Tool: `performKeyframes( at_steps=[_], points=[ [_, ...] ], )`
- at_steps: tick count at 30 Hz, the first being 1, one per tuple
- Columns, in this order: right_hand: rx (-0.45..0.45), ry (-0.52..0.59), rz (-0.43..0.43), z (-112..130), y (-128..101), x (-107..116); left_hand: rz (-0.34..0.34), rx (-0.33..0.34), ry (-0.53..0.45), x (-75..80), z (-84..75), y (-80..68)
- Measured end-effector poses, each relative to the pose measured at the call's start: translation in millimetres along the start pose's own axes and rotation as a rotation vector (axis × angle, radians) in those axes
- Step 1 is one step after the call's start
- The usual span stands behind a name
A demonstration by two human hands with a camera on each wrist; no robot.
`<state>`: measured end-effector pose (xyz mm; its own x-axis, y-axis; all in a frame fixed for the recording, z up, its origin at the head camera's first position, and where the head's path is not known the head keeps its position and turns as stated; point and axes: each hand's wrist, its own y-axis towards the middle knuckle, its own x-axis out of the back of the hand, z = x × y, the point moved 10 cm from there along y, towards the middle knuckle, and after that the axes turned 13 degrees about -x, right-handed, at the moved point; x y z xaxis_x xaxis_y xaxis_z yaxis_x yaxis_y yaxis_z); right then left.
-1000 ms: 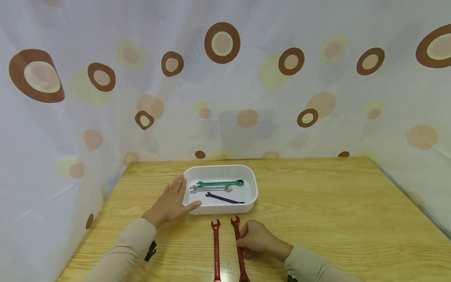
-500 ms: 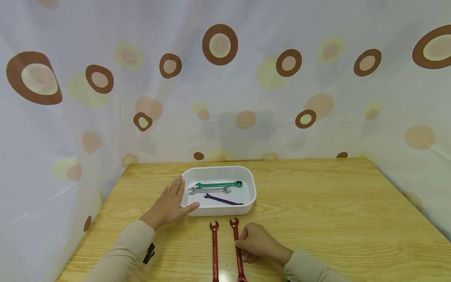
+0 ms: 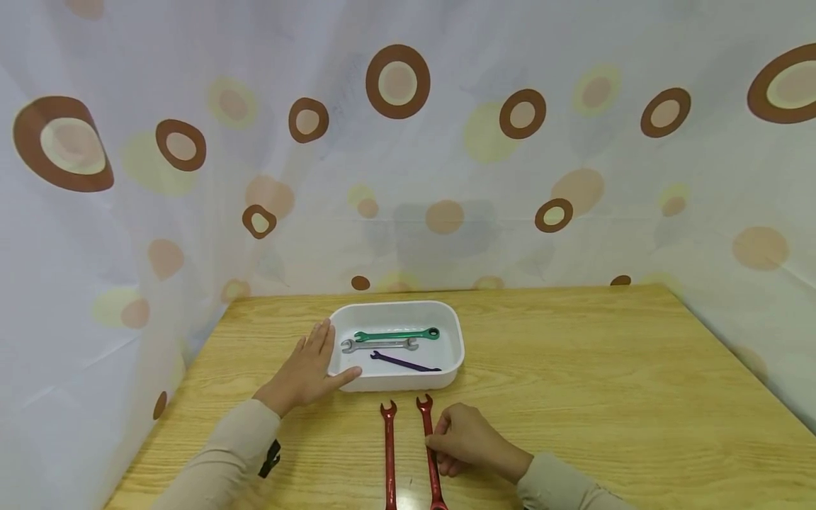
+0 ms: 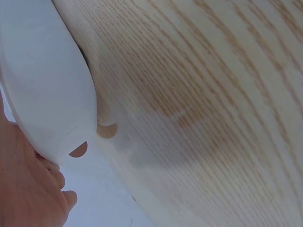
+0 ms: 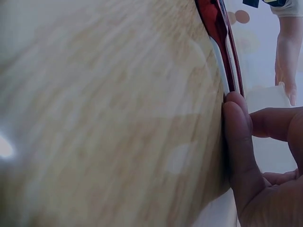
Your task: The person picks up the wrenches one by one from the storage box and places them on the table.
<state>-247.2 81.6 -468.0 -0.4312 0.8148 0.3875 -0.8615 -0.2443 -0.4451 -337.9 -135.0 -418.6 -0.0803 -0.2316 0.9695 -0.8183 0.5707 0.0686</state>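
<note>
A person sits at a wooden table [image 3: 574,368] with both hands forward. The left hand [image 3: 307,370] lies flat, fingers straight and relaxed, against the left end of a white tray [image 3: 451,327], with the thumb along its near edge; the left wrist view shows the tray's white wall [image 4: 42,80] just beside the palm. Inside the tray lie a green wrench [image 3: 397,333], a silver wrench [image 3: 380,345] and a dark purple wrench [image 3: 405,363], side by side and running left to right.

Just in front of the tray, two red wrenches lie on the table, nearly parallel, open ends pointing toward the tray. The right hand [image 3: 468,440] has its fingers curled, with the fingertips [image 5: 235,124] pressed against the shaft of the right red wrench [image 3: 430,446]. The close view is blurred, so it looks like a pinch from the side, but whether the wrench is lifted cannot be told. The left red wrench [image 3: 389,453] lies untouched beside it.

Compared with a second ago, almost nothing has changed: both hands and both red wrenches keep their places, apart from a slight shift of the whole view.
</note>
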Motion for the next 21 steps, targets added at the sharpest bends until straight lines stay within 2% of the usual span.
performKeyframes(
  at_steps=[13, 21],
  points=[
    [0.001, -0.014, 0.039, -1.7, 2.8, 0.7, 0.011, 0.002, 0.005, 0.7, -3.3, 0.2],
    [-0.031, -0.029, 0.078, 0.9, 0.2, 2.7, 0.016, 0.006, 0.006, 1.1, -2.2, -0.4]
  ],
)
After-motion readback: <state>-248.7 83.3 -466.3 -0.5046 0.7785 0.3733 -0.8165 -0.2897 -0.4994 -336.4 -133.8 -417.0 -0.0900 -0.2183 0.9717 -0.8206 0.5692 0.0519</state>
